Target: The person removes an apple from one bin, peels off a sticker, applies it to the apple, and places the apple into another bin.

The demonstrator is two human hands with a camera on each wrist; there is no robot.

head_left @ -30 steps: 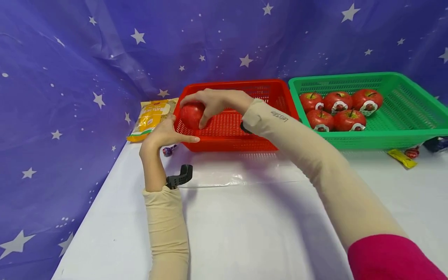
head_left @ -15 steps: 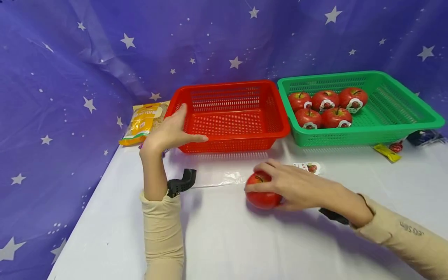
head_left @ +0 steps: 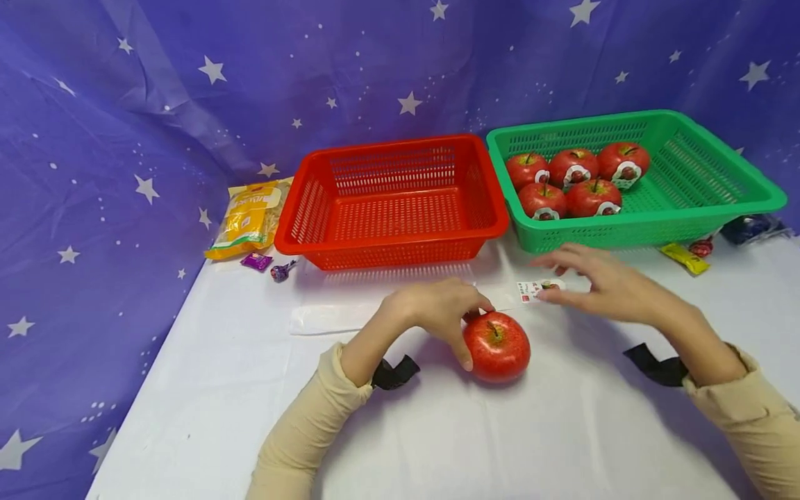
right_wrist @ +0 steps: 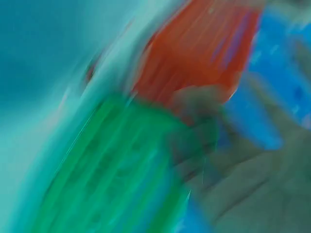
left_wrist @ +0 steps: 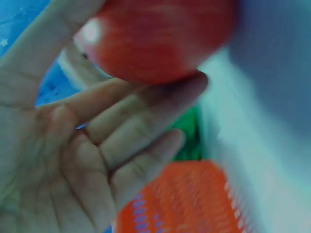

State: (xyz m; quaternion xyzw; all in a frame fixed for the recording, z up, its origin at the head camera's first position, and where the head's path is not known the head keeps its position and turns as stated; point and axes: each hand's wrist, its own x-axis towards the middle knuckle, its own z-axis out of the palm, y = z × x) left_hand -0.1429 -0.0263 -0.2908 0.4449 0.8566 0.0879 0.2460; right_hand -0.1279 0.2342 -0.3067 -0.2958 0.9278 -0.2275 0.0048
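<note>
A red apple (head_left: 498, 347) sits on the white table, stem upward. My left hand (head_left: 437, 312) grips its left side, thumb in front and fingers behind. In the left wrist view the fingers lie along the apple (left_wrist: 160, 39), and the thumb's tip is out of frame. To the right, my right hand (head_left: 606, 285) hovers with loosely bent fingers, holding nothing. Near its fingertips lies a white label (head_left: 530, 290) with a printed apple, on a clear plastic strip (head_left: 331, 318). The right wrist view is blurred.
Behind stands a red basket (head_left: 392, 251), bare inside. Beside it a green basket (head_left: 650, 222) holds several labelled apples (head_left: 594, 198). A yellow food packet (head_left: 246, 217), a purple candy (head_left: 257, 261) and a lollipop (head_left: 280, 271) lie left; a yellow candy (head_left: 685, 258) lies right.
My right hand brought the apple from the red basket to the table, then let go and moved right. My left hand left the basket's edge and took hold of the apple.
</note>
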